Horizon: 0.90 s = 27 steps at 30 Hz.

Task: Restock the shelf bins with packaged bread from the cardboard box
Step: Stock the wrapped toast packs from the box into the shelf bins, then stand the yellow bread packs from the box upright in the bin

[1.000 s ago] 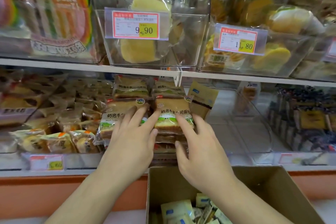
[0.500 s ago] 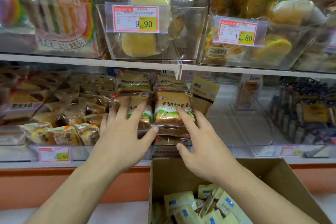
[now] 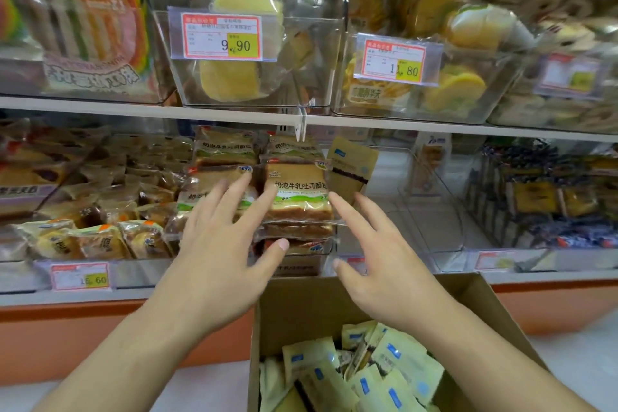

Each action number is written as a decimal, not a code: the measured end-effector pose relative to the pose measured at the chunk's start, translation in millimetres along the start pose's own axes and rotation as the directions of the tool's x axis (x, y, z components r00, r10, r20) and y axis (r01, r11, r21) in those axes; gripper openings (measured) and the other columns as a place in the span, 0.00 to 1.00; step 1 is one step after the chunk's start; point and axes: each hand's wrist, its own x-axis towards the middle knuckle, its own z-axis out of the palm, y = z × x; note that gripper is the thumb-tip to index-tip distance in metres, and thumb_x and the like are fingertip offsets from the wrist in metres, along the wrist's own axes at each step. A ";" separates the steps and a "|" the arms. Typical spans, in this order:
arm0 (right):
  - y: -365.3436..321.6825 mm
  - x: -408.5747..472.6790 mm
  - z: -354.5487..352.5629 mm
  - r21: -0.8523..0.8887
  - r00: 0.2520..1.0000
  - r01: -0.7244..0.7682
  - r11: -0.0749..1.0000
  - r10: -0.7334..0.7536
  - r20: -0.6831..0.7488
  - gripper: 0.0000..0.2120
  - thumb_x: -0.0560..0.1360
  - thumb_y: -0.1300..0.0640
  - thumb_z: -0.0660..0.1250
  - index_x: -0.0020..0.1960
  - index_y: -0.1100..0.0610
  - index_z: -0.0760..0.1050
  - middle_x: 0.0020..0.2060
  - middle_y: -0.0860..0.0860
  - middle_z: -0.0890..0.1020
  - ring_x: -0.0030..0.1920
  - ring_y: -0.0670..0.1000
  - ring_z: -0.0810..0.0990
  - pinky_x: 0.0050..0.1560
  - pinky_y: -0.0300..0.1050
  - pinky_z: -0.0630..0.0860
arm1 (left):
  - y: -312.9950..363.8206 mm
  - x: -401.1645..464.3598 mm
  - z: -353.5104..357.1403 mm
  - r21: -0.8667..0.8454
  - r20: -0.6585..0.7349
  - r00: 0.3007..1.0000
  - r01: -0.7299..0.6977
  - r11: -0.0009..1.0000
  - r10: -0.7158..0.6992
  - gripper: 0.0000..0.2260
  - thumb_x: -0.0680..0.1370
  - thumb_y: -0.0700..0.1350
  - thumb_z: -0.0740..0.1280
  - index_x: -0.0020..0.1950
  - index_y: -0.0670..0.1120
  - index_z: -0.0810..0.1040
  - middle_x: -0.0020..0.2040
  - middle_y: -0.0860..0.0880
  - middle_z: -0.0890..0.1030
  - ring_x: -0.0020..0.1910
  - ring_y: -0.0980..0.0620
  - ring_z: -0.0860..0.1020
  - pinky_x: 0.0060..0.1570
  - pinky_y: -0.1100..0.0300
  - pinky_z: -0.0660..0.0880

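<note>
Stacks of milk toast bread packs (image 3: 297, 192) fill the middle bin of the lower shelf. My left hand (image 3: 220, 244) is spread in front of the left stack, fingertips near a pack (image 3: 207, 184), holding nothing. Fingers apart, my right hand (image 3: 378, 247) hovers just right of the right stack. A tan pack with a blue label (image 3: 349, 170) leans upright at the left of the clear bin (image 3: 431, 211). Below my hands, the cardboard box (image 3: 301, 308) holds several pale yellow bread packs (image 3: 384, 365).
Small round bread packs (image 3: 97, 241) fill the lower left bin. Upper shelf bins (image 3: 254, 77) hold cakes behind price tags. Dark packets (image 3: 548, 197) stand in the lower right bin. An orange base (image 3: 67, 341) runs under the shelf.
Both hands have let go of the toast packs and pulled back a little from the stacks. The right hand has shifted to the right, fingers spread.
</note>
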 end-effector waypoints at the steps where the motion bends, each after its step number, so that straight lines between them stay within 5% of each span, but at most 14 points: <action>1: 3.5 -7.0 -4.8 0.004 1.000 -0.012 1.000 0.013 -0.009 0.43 0.83 0.48 0.68 0.80 0.25 0.41 0.83 0.34 0.45 0.84 0.44 0.50 0.76 0.43 0.60 | 6.8 -6.1 0.4 -0.033 0.011 0.999 -0.032 0.999 0.032 0.33 0.80 0.70 0.53 0.83 0.67 0.47 0.84 0.61 0.43 0.83 0.54 0.40 0.81 0.46 0.47; 4: 18.2 -29.0 -18.2 0.038 0.997 -0.049 0.998 0.051 -0.054 0.38 0.83 0.48 0.68 0.83 0.31 0.49 0.82 0.35 0.54 0.79 0.39 0.59 0.71 0.35 0.60 | 28.6 -22.1 1.4 -0.095 0.008 0.990 -0.141 0.985 0.143 0.29 0.82 0.63 0.60 0.83 0.63 0.57 0.83 0.62 0.52 0.83 0.58 0.47 0.81 0.51 0.53; 7: 39.4 -56.4 -24.7 0.034 0.991 -0.123 0.992 0.125 -0.046 0.34 0.82 0.50 0.68 0.83 0.39 0.57 0.75 0.39 0.65 0.72 0.39 0.67 0.69 0.38 0.66 | 48.9 -39.9 10.0 -0.135 0.052 0.979 -0.188 0.973 0.196 0.25 0.83 0.58 0.61 0.80 0.58 0.65 0.79 0.62 0.62 0.79 0.61 0.58 0.77 0.61 0.59; 12: 73.7 -89.5 -18.9 -0.045 0.954 -0.267 0.963 0.271 0.132 0.30 0.80 0.52 0.71 0.79 0.45 0.66 0.65 0.46 0.76 0.60 0.47 0.79 0.64 0.49 0.79 | 69.8 -68.7 46.3 -0.076 0.375 0.911 -0.153 0.985 0.170 0.21 0.84 0.60 0.60 0.77 0.58 0.68 0.74 0.60 0.69 0.71 0.58 0.72 0.68 0.59 0.73; 16: 103.8 -105.5 -2.8 -0.212 0.872 -0.301 0.930 0.359 0.333 0.30 0.79 0.52 0.72 0.79 0.49 0.67 0.68 0.52 0.77 0.66 0.53 0.78 0.66 0.46 0.76 | 78.0 -78.4 81.8 -0.006 0.553 0.822 -0.160 0.987 0.137 0.22 0.83 0.60 0.62 0.76 0.55 0.70 0.72 0.55 0.73 0.70 0.54 0.73 0.68 0.55 0.73; 21: 137.9 -99.2 22.6 -0.336 0.745 -0.384 0.860 0.503 0.438 0.29 0.78 0.55 0.69 0.77 0.55 0.68 0.68 0.56 0.76 0.68 0.58 0.76 0.64 0.50 0.77 | 98.8 -77.8 133.0 -0.068 0.698 0.697 -0.163 0.984 0.164 0.28 0.79 0.64 0.67 0.77 0.55 0.69 0.73 0.54 0.73 0.72 0.51 0.72 0.69 0.52 0.72; 24: 160.9 -86.4 43.7 -0.384 0.693 -0.397 0.834 0.547 0.471 0.20 0.75 0.54 0.67 0.66 0.55 0.72 0.61 0.55 0.78 0.63 0.59 0.79 0.58 0.51 0.79 | 106.3 -78.9 166.9 -0.099 0.774 0.601 -0.200 0.975 0.202 0.35 0.75 0.68 0.68 0.79 0.60 0.63 0.75 0.55 0.68 0.74 0.50 0.70 0.67 0.48 0.74; 27: 200.7 -80.2 79.5 -0.399 0.655 -0.376 0.836 0.545 0.523 0.24 0.72 0.49 0.64 0.68 0.52 0.72 0.60 0.53 0.79 0.63 0.59 0.80 0.57 0.50 0.80 | 110.5 -82.6 188.0 -0.096 0.851 0.479 -0.264 0.960 0.217 0.36 0.76 0.69 0.67 0.80 0.67 0.56 0.78 0.54 0.61 0.74 0.45 0.70 0.64 0.48 0.75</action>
